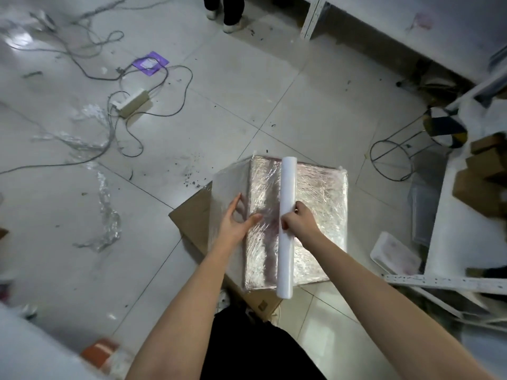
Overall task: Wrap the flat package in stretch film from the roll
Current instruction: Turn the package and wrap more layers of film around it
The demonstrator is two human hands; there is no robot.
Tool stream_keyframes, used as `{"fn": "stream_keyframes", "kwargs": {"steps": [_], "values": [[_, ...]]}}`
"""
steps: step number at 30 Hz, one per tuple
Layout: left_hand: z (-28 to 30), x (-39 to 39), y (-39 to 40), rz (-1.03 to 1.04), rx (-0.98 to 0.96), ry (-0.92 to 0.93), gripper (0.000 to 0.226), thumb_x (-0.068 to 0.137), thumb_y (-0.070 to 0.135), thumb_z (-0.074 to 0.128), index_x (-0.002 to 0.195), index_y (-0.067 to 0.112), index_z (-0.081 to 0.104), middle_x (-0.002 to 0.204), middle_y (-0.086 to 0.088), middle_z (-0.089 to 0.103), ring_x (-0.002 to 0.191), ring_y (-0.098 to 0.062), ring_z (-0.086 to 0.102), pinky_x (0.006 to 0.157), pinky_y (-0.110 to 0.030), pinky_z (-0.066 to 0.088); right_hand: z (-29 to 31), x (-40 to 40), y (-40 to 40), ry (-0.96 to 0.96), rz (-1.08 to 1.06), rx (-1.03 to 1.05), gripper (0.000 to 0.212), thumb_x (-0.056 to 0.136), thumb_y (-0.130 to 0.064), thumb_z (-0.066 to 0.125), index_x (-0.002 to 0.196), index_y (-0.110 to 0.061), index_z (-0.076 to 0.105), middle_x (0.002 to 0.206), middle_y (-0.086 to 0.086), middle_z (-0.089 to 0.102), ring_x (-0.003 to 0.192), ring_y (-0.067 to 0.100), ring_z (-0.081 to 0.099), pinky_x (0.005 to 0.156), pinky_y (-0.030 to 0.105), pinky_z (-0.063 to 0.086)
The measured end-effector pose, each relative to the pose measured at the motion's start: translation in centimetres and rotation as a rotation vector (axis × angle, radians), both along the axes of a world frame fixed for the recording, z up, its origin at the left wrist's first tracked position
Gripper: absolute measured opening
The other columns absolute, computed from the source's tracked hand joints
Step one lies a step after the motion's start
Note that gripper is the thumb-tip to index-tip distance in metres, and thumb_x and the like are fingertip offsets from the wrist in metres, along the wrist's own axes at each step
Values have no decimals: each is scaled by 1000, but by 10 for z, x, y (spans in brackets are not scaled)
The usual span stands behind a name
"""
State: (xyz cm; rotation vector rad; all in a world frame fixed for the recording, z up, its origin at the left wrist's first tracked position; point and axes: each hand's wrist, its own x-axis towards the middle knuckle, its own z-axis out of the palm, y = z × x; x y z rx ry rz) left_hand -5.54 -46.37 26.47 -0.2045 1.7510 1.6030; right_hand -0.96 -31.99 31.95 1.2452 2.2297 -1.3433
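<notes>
Package [312, 215]: flat, foil-bright, already under several crinkled layers of film; set on a cardboard sheet [192, 215] on the tiled floor. Long axis running away from the person, slightly tilted.

Roll [286, 226]: held above the package, lengthwise along that same axis, over the package's left half. Far end near the package's far edge, near end overhanging the near edge.

Right hand [297, 220]: fingers curled round the roll's middle, thumb on the left side. Firm grip, judged from the closed fingers.

Left hand [236, 223]: left of the roll, at the package's left edge. Fingers fairly straight and spread, thumb pointed toward the roll; resting on or pressing a loose sheet of film [230, 187]. Contact with the package itself not certain through the film.

Film sheet: stretched from the roll leftward and down past the package's left edge, over the cardboard.

Governing relation: roll parallel to the package's long axis, film leaving it to the left, so the next turn likely to pass round the left edge and under. Left hand nearer that edge, placed to hold the film down; right hand placed to carry the roll.

Risk, as a judgement: slack or bunching at the left edge if tension drops.

Elsewhere: film scraps [109, 223] and a power strip [133, 102] well left of the package.
</notes>
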Motion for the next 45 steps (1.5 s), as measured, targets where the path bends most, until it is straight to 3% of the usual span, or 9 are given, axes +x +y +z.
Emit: {"fn": "stream_keyframes", "kwargs": {"steps": [3,7,13,16,20,26,29,36,45], "values": [[-2,4,-5,-16,0,22,104,56,44,77,147,35,29,153,-3,29,136,-31,35,110,-52,34,-6,-3,-6,-71,91,99,16,77,-5,58,86,-6,45,82,9,53,81,30,55,68,36,46],[-8,8,-9,-35,6,36,106,53,54,78,146,42,28,153,-1,29,133,-29,40,108,-53,35,-8,-8,-19,-175,234,210,50,89,-31,55,122,3,37,114,18,57,103,36,57,85,40,47],[-13,15,-20,74,12,-24,101,55,45,79,143,47,30,156,2,26,128,-25,42,106,-54,37,-6,-17,-20,-366,661,603,93,76,-82,36,128,-5,44,115,11,57,102,29,59,70,33,41],[-17,18,-33,54,-15,-6,96,66,38,80,146,43,26,157,2,23,113,-14,44,103,-52,41,-14,-11,-9,-272,677,565,88,73,-79,48,127,-9,41,119,9,52,104,29,58,70,35,41],[-23,12,-40,68,-40,3,90,67,28,82,143,33,33,152,-4,31,133,-22,37,111,-48,31,-29,0,0,-103,536,382,67,69,-71,64,100,-13,47,95,1,52,81,19,56,60,30,40],[-16,-11,-27,99,-189,52,83,74,26,79,136,9,26,116,2,54,111,-19,53,102,-35,40,-40,3,-3,27,577,250,47,76,-62,64,73,-24,35,65,-6,42,56,9,39,51,28,28],[-21,-12,-22,191,-215,116,109,68,33,83,149,17,12,145,-7,35,126,-22,44,108,-42,37,-41,1,-9,16,620,211,42,80,-61,60,82,-24,40,66,-11,41,61,10,44,52,28,30],[-42,-17,-39,226,-212,153,104,63,36,87,148,31,27,141,-6,42,124,-24,50,102,-48,45,-39,-2,-20,-64,788,429,60,83,-69,48,115,-18,45,95,-2,61,88,22,61,62,29,39],[-55,-38,-50,236,-137,64,103,67,26,85,147,41,22,151,-4,34,129,-29,45,103,-54,42,-37,-10,-6,-122,702,466,70,76,-73,53,118,-18,44,101,1,65,90,23,62,65,28,40]]}}
